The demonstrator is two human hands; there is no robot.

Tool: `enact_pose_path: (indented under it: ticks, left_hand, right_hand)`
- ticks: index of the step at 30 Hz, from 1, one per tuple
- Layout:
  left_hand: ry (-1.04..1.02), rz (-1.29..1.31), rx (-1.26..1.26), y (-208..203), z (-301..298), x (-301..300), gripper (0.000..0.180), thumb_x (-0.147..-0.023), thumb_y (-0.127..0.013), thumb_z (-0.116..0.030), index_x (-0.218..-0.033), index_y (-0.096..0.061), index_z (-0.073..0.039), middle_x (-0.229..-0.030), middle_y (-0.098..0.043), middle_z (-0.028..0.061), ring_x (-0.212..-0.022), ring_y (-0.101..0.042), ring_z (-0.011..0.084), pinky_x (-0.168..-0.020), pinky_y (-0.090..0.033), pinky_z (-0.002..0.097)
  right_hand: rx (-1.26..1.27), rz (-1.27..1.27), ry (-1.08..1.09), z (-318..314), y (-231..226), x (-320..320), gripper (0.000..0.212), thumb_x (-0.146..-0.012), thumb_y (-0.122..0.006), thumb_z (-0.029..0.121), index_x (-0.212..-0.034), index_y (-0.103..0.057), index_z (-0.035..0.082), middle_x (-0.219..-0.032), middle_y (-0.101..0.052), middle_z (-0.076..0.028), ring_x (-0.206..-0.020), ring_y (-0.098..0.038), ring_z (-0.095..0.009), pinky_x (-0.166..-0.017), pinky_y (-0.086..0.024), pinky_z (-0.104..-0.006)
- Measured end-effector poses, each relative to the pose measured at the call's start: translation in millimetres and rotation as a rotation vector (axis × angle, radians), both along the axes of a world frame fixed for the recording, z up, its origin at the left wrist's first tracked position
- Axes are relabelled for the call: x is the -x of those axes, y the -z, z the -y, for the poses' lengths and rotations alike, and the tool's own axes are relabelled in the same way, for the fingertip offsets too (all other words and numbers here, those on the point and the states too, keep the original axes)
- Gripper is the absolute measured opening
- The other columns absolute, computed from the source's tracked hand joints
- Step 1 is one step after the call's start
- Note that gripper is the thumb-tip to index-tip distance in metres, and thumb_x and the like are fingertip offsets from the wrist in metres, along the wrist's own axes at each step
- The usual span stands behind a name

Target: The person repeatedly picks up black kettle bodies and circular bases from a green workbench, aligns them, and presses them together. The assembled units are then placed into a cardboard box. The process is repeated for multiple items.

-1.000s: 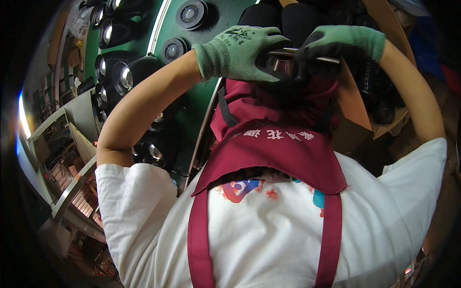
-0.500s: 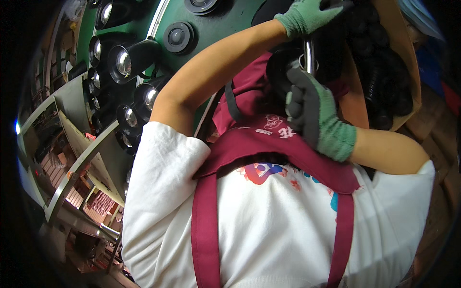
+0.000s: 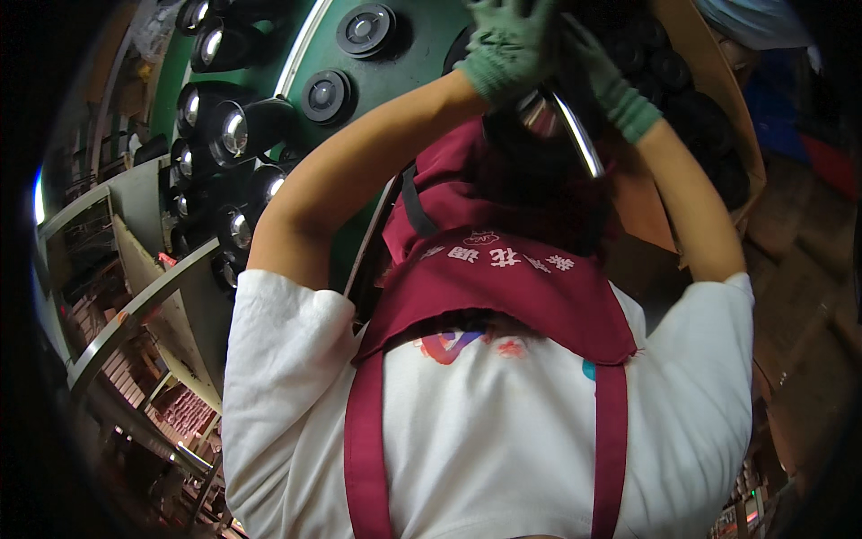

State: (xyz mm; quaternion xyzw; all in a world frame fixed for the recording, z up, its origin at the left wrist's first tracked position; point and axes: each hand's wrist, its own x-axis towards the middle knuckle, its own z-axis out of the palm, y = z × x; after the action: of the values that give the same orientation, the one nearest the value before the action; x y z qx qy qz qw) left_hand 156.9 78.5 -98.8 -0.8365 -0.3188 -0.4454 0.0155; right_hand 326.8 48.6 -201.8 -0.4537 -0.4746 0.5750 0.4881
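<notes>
My left hand (image 3: 512,49), in a green knit glove, is at the top edge of the view, its fingers partly cut off. My right hand (image 3: 606,81), gloved in green and dark grey, reaches up beside it; its fingers run behind the left hand and blur into the dark. Below both hands a shiny metal rod (image 3: 579,135) slants down, its lower end free. Next to the rod a black round housing (image 3: 516,135) with a reflective inside sits above my maroon apron (image 3: 503,287). What either hand grips is hidden.
On the green tabletop (image 3: 301,135) lie two black ribbed discs (image 3: 365,31) (image 3: 325,96). Several black bell-shaped housings (image 3: 235,128) with silvery insides stand along the left. A cardboard box (image 3: 732,81) of black round parts is at right, and a metal rail (image 3: 144,301) at lower left.
My right hand has left the rod's lower part and moved up beside my left hand. The left hand has shifted left. The rod now slants, its lower end further down.
</notes>
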Motion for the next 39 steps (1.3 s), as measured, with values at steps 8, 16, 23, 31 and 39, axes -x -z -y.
enact_pose_path:
  ticks: [8,16,23,31,39]
  left_hand:
    - [0.145,-0.423,1.625,-57.8,39.6,74.8,0.069,-0.086,-0.064,-0.049,-0.138,-0.048,-0.007,-0.119,-0.058,0.0121,-0.112,-0.053,0.0257,-0.092,-0.044,0.0345]
    - [-0.041,-0.245,2.028,-79.5,10.0,74.7,0.045,-0.082,-0.067,-0.035,-0.115,-0.066,-0.005,-0.099,-0.066,0.0061,-0.092,-0.061,0.0173,-0.076,-0.051,0.0278]
    - [-0.202,-0.496,1.809,-37.7,14.4,62.2,0.042,-0.078,-0.067,-0.033,-0.109,-0.068,-0.004,-0.095,-0.068,0.0071,-0.087,-0.063,0.0184,-0.073,-0.052,0.0306]
    - [-0.167,-0.921,1.31,-36.6,28.4,60.9,0.031,-0.076,-0.064,-0.024,-0.095,-0.068,0.001,-0.088,-0.068,0.0229,-0.085,-0.066,0.0368,-0.078,-0.053,0.0411]
    - [0.316,-0.986,0.87,-25.5,13.2,97.3,0.044,-0.075,-0.067,-0.021,-0.116,-0.059,-0.006,-0.106,-0.065,0.0187,-0.099,-0.062,0.0387,-0.088,-0.05,0.0448]
  right_hand:
    - [-0.331,0.658,-0.454,-42.5,-7.2,60.6,0.025,-0.089,-0.052,0.021,-0.098,-0.064,0.001,-0.106,-0.064,-0.016,-0.107,-0.06,-0.03,-0.095,-0.046,-0.0359]
    - [-0.14,0.865,-0.178,-61.9,15.5,139.9,0.065,-0.087,-0.045,0.06,-0.122,-0.066,0.01,-0.128,-0.06,-0.022,-0.118,-0.057,-0.039,-0.102,-0.044,-0.0456]
    - [-0.149,0.626,-0.388,-68.5,11.5,114.2,0.052,-0.091,-0.053,0.051,-0.117,-0.067,0.008,-0.118,-0.065,-0.018,-0.111,-0.061,-0.035,-0.097,-0.046,-0.0398]
    - [-0.524,0.759,0.116,-18.1,12.1,102.2,0.037,-0.09,-0.055,0.042,-0.084,-0.072,0.01,-0.086,-0.069,-0.012,-0.093,-0.061,-0.033,-0.086,-0.045,-0.0439]
    - [-0.498,1.263,0.284,29.8,-44.8,83.2,0.035,-0.082,-0.065,0.042,-0.069,-0.07,0.011,-0.073,-0.068,-0.004,-0.076,-0.062,-0.024,-0.075,-0.043,-0.0415]
